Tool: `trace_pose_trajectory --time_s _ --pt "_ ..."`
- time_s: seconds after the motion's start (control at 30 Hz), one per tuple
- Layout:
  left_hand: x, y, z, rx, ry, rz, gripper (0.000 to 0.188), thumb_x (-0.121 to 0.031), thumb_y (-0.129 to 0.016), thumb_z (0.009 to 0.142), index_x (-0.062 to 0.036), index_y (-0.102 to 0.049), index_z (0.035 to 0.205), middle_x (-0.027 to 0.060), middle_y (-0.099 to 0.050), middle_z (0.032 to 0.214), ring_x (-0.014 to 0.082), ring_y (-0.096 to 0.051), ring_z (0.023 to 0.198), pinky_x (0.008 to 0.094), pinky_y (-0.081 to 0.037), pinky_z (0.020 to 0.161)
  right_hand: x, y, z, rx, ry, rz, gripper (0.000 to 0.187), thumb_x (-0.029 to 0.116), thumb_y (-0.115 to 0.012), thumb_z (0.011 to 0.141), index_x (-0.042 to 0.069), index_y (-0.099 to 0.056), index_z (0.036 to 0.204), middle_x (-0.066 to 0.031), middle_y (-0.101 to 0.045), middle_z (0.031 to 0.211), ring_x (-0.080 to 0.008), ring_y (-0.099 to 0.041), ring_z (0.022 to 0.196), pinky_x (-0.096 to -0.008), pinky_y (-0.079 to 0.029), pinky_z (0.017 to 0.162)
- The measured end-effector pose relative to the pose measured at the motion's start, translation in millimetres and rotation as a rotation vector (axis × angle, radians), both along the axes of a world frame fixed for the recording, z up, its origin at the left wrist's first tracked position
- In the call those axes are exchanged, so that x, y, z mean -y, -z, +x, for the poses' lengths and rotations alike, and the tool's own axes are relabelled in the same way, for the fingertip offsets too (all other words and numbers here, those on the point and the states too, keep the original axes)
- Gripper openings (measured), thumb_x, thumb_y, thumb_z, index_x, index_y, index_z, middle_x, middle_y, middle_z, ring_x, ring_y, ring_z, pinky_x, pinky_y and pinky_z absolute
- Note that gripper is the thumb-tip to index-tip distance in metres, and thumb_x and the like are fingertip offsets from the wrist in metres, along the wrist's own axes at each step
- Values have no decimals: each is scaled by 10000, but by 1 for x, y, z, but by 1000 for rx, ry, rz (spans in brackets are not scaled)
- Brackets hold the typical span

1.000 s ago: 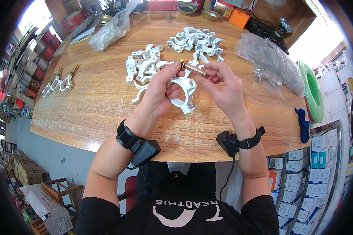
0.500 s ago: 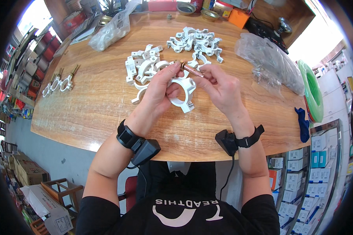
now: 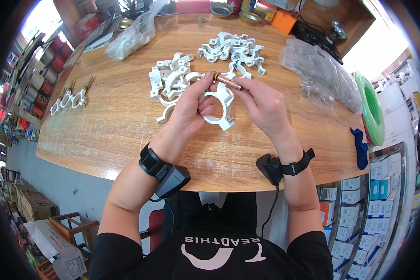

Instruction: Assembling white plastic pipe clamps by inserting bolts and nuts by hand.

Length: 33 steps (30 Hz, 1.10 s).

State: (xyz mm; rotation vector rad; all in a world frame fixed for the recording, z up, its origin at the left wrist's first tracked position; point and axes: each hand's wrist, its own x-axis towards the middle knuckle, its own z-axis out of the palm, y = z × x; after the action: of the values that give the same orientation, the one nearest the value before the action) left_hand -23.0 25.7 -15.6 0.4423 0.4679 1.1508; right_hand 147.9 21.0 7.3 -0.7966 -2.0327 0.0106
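Observation:
A white pipe clamp (image 3: 226, 106) is held in my left hand (image 3: 191, 103), whose fingers curl through its ring. Above the ring, my left thumb and a finger also pinch one end of a copper-coloured expansion bolt (image 3: 228, 83). The fingertips of my right hand (image 3: 269, 106) close on the bolt's other end, which they partly hide. Behind my left hand lie loose white clamp pieces (image 3: 172, 77). Farther back is a second heap of white clamps (image 3: 231, 46).
Several clamps with bolts attached (image 3: 79, 99) lie in a row at the left of the wooden table (image 3: 112, 130). A clear plastic bag (image 3: 133, 39) is at the back left, another plastic bag (image 3: 317, 70) at the right. Green coiled tubing (image 3: 371, 109) stands by the right edge.
The clamp's ring has tilted slightly in my left hand, its lower end rising and shifting right. Both hands keep hold of the bolt and have barely moved.

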Motion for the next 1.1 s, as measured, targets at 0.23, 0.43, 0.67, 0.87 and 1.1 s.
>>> trace_pose_trajectory --time_s 0.23,0.43,0.67,0.87,1.1 --pt "9 -10 6 -116 -60 54 138 -223 -540 838 -87 -546 814 -32 -494 669 19 -282 431 158 -205 367 5 -5 -1 -137 21 -24 113 76 -584 770 19 -563 865 -118 -589 730 -245 -588 637 -296 -450 530" --pt "10 -9 5 -257 -105 127 132 -213 -543 833 -82 -539 817 -29 -505 675 19 -308 429 155 -211 368 7 -3 -5 -288 -26 -245 90 82 -572 791 -4 -569 817 -106 -577 653 -199 -571 565 -264 -433 497" --pt "14 -17 6 -228 -90 114 143 -217 -543 831 -78 -511 820 -17 -519 694 17 -313 431 152 -205 369 4 2 -4 -294 -45 -296 86 56 -547 805 -5 -568 861 -80 -587 671 -140 -580 584 -242 -445 518" --pt "8 -16 -1 -8 55 121 328 -162 -500 851 23 -444 1116 56 -506 893 35 -328 550 159 -289 437 3 -13 5 -674 -182 -592 136 70 -504 844 -40 -525 922 -89 -593 763 -136 -586 651 -237 -493 588" --pt "7 -13 1 -47 106 266 386 -79 -545 813 18 -424 1167 95 -538 1034 37 -417 592 166 -384 498 6 -17 -1 -1036 -358 -865 207 167 -381 907 -22 -437 971 -173 -561 934 -199 -586 776 -287 -516 606"
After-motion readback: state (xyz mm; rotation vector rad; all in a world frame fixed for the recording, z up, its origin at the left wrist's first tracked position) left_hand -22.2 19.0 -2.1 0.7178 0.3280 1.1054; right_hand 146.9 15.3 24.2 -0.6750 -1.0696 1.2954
